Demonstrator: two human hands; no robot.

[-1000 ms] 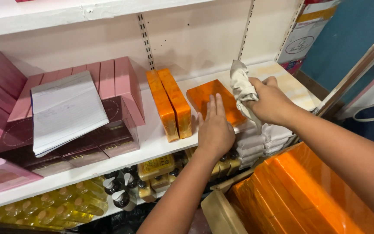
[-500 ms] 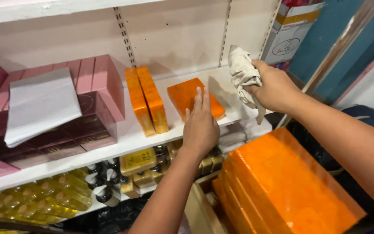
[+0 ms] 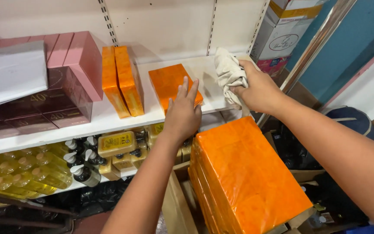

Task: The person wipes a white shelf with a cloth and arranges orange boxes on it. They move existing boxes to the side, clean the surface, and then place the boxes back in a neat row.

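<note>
On the white shelf [image 3: 109, 119], the left hand [image 3: 182, 113] lies spread flat on 1 orange box [image 3: 169, 82]; the right hand [image 3: 260, 91] grips a beige cloth [image 3: 229, 74] — bare shelf beside it looks wiped; 2 upright orange boxes [image 3: 122, 80] stand untouched.

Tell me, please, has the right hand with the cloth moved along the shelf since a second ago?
Cannot tell: the right hand holds the cloth near the shelf's right end, beside the flat orange box, as before; the camera shifted.
</note>
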